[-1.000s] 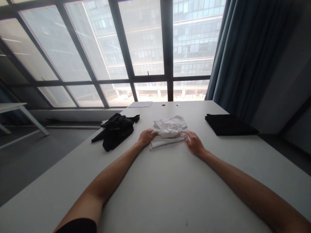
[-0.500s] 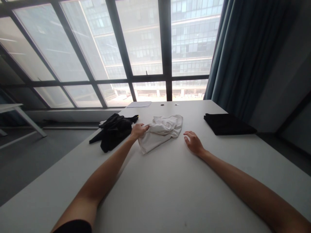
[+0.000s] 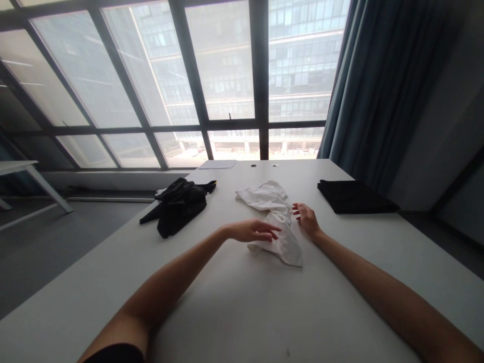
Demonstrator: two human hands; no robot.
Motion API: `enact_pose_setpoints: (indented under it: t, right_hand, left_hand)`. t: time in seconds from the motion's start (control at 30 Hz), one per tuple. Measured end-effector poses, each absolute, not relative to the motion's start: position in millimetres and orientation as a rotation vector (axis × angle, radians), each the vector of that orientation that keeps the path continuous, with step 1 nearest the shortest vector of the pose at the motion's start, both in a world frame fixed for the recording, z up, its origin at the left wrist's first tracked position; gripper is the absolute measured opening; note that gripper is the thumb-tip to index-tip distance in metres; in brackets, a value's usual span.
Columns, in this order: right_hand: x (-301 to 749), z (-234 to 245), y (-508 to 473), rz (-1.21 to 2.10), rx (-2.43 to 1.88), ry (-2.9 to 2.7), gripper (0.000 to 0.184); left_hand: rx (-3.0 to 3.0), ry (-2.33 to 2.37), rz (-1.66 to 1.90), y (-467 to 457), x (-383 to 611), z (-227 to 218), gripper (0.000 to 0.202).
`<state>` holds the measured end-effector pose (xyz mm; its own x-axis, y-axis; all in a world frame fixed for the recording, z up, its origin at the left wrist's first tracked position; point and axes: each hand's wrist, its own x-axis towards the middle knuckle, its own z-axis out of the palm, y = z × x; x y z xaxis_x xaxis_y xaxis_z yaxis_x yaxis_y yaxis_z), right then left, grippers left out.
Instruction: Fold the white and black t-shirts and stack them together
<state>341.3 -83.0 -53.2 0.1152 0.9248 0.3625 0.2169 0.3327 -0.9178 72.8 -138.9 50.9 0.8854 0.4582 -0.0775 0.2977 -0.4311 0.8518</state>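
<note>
A crumpled white garment (image 3: 273, 214) lies on the white table (image 3: 234, 307), stretched from the middle back toward me and to the right. My left hand (image 3: 252, 231) reaches across from the left, its fingers stretched out and resting on the garment's near part. My right hand (image 3: 307, 218) sits just right of the garment with fingers apart and slightly curled, the fingertips touching the cloth's edge. Neither hand has visibly closed on the cloth.
A crumpled black garment (image 3: 177, 204) lies at the table's left edge. A folded black cloth (image 3: 355, 196) lies at the right. A sheet of paper (image 3: 217, 164) is at the far edge by the window. A blue curtain (image 3: 378, 85) hangs at right; another table (image 3: 18, 166) stands at far left.
My left hand swung from the garment's left end to its near side, and the garment now trails toward me and right. My right hand moved back to the cloth's edge.
</note>
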Motion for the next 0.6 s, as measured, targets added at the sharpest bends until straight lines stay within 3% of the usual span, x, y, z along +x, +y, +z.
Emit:
enact_pose_setpoints:
  t: [0.13,0.23,0.33,0.6]
  right_hand:
    - [340.5,-52.5,-82.5,0.763,-1.129,-1.367,0.05]
    - [339.0,-52.1,-83.9,0.735,-1.134,-1.374,0.049]
    - [338.4,-51.3,-85.7,0.677,-1.131,-1.394,0.047]
    - [330.1,-43.8,-92.2,0.55,-1.106,-1.541,0.044]
  left_hand:
    - [2.034,0.657,0.421,-105.9,59.3,25.0,0.048]
    - [2.081,1.116,0.882,-68.7,36.2,-2.9,0.029]
    - [2.073,1.571,1.047,-44.2,8.6,-24.5,0.015]
    - [1.921,1.688,1.132,-26.0,-2.6,-32.8,0.034]
